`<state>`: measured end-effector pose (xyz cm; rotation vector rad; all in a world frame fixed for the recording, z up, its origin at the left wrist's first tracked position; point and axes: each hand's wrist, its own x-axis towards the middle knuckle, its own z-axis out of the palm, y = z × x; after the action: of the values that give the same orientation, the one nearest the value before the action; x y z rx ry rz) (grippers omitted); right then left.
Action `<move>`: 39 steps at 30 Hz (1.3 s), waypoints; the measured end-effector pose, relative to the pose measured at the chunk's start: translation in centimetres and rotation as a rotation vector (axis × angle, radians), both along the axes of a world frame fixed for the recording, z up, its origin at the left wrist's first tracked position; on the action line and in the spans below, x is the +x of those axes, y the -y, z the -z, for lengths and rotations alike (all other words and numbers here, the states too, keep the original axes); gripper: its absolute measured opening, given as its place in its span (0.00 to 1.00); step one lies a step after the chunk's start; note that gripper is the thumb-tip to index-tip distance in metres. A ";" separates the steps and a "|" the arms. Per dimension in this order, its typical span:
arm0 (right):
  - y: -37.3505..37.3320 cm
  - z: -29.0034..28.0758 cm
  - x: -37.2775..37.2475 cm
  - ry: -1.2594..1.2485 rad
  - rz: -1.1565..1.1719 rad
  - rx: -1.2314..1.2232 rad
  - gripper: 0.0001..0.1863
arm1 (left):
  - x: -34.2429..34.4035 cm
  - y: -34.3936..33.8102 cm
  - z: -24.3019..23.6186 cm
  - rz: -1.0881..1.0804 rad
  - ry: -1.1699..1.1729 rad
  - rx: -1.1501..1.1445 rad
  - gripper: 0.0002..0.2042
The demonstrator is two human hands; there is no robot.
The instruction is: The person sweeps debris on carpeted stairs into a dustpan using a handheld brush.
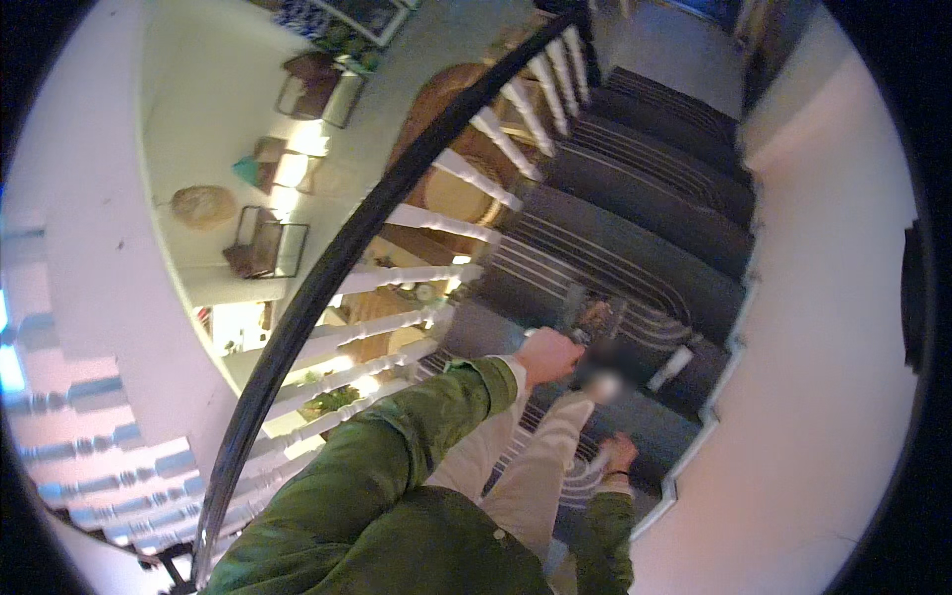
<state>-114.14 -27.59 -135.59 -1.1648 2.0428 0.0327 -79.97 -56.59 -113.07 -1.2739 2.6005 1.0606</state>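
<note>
My left hand (548, 357) is closed, its fingertips reaching the near edge of a greyish tray-like thing (598, 315) with brownish contents on a stair. Whether the fingers grip that thing or something smaller, I cannot make out. Lower and to the right, my right hand (620, 453) has its fingers curled in beside a pale strip (599, 462), which it seems to pinch; its kind is unclear. A small white oblong object (671, 368) lies on the stair to the right of the tray-like thing. Between the hands, a patch near my foot is blurred.
Dark carpet with pale curved lines covers the stairs (605, 230), which descend ahead. A black handrail (369, 213) on white balusters (446, 220) runs along the left. The pale wall (828, 297) bounds the right. Chairs (268, 246) and a round wicker piece (458, 190) stand below.
</note>
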 end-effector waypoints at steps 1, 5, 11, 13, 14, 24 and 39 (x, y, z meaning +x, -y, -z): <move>-0.1 -2.5 4.2 0.273 0.146 0.036 0.09 | 0.9 -0.5 0.5 -0.014 0.045 0.012 0.10; 4.9 -19.1 9.0 1.206 1.272 0.360 0.11 | 5.4 -1.8 1.4 -0.134 0.113 0.106 0.12; 6.3 -21.7 5.6 0.635 0.842 0.096 0.08 | 9.9 1.1 -1.2 -0.128 0.162 0.059 0.13; 7.8 -17.2 4.0 0.588 0.802 0.004 0.10 | 12.8 0.9 -1.8 -0.129 0.204 0.065 0.12; 9.0 -15.5 3.7 0.597 0.824 -0.041 0.10 | 14.4 1.0 -2.3 -0.149 0.219 0.085 0.11; 4.9 -6.3 30.0 0.471 0.463 0.199 0.13 | 25.9 1.9 -2.0 -0.245 0.273 0.074 0.10; 8.8 -11.0 22.0 0.603 0.601 0.103 0.07 | 31.1 1.3 0.4 -0.096 0.263 0.084 0.10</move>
<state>-92.13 -36.44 -124.55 -0.3849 1.7289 -0.4479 -48.87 -57.92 -113.45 -1.4240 2.2998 0.9330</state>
